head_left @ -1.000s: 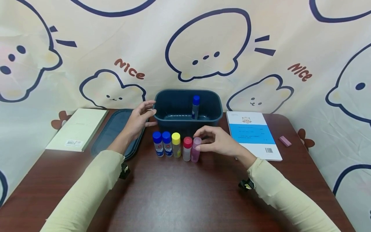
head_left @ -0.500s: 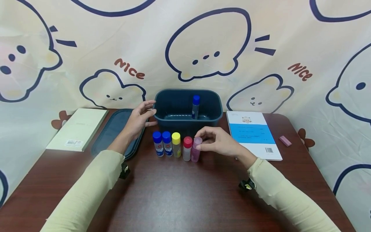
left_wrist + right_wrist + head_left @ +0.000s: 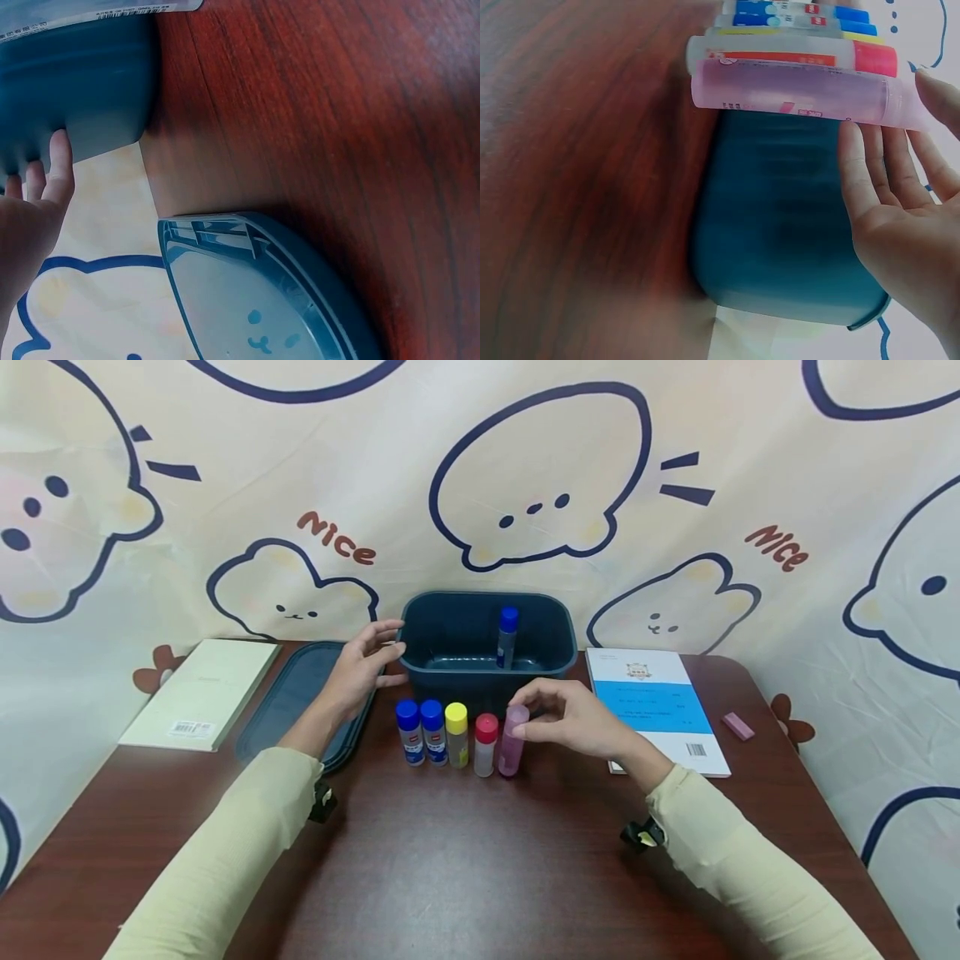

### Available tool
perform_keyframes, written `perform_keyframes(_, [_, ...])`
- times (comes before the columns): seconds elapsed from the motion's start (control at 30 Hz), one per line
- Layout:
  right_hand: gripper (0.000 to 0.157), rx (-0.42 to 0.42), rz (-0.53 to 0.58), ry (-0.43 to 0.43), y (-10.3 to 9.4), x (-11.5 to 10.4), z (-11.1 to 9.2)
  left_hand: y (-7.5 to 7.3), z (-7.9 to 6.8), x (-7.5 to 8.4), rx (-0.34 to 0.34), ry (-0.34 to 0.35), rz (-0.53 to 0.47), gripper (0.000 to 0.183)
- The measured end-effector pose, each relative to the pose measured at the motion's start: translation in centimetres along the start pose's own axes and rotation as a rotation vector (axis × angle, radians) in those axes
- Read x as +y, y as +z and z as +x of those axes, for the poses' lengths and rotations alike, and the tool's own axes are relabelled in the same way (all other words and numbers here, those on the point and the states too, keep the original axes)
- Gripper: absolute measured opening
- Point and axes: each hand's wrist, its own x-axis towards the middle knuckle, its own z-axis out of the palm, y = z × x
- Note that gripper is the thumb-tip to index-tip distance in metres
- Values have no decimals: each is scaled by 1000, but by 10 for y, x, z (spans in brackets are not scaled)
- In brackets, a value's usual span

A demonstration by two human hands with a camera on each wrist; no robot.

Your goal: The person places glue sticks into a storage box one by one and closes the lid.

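Note:
My right hand point(image 3: 573, 720) pinches the cap end of a translucent purple glue stick point(image 3: 512, 750) between thumb and fingers. The stick stands nearly upright at the right end of a row; whether its base touches the table cannot be told. Beside it are a red-capped glue stick point(image 3: 484, 747), a yellow-capped one point(image 3: 457, 739) and two blue-capped ones point(image 3: 432, 739). Behind the row sits a dark teal bin point(image 3: 427, 681), with another blue-capped glue stick point(image 3: 506, 643) upright inside. My left hand point(image 3: 354, 677) rests its extended fingers against the bin's left side point(image 3: 97, 97).
A teal lid point(image 3: 288, 702) lies left of the bin, partly under my left forearm, with a pale green book point(image 3: 206, 693) beyond it. To the right lie a white and blue book point(image 3: 648, 706) and a pink eraser point(image 3: 738, 725). A patterned cloth hangs behind the table.
My right hand, holding the purple glue stick, has shifted slightly right and up, widening the gap to the red-capped stick. The left hand stays at the bin.

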Motion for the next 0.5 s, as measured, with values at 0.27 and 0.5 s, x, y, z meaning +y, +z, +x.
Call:
perform_keyframes(0.27, [29, 47, -4, -39, -7, -13, 6, 0, 1, 0, -2, -2, 0, 50])
perform_keyframes(0.5, [32, 113, -38, -48, -18, -25, 6, 1, 0, 1, -2, -5, -1, 49])
